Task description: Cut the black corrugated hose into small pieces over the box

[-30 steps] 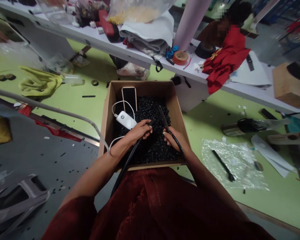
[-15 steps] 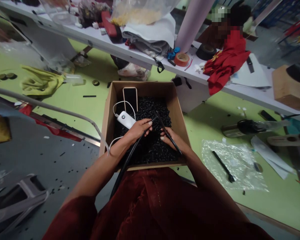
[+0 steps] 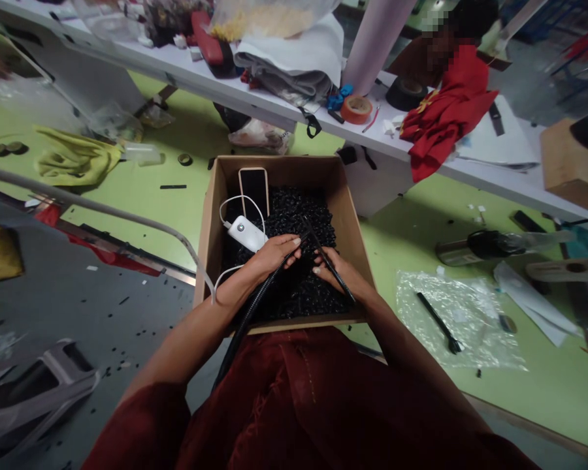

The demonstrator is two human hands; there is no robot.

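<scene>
My left hand [image 3: 279, 252] is closed around a black ribbed strip [image 3: 249, 312], whose length runs down past the box's front edge beside my lap. The strip's end lies at my fingertips, over the box. My right hand [image 3: 334, 266] is closed on a long thin dark tool [image 3: 337, 277]; its tip points toward the strip's end, and its exact kind I cannot make out. Both hands are inside a cardboard box [image 3: 357, 261], above a heap of small black pieces [image 3: 298, 300]. Whether the tool touches the strip is unclear.
A phone [image 3: 253, 189] and a white device [image 3: 245, 232] with a cable lie in the box. To the right are a plastic bag [image 3: 470, 294], a black handled item [image 3: 438, 321] and a steel flask [image 3: 453, 253]. A person in red [image 3: 458, 98] sits beyond the shelf.
The view has shifted slightly. Both hands keep nearly the same pose, the left still on the strip and the right still on the tool, whose tip has moved slightly left.
</scene>
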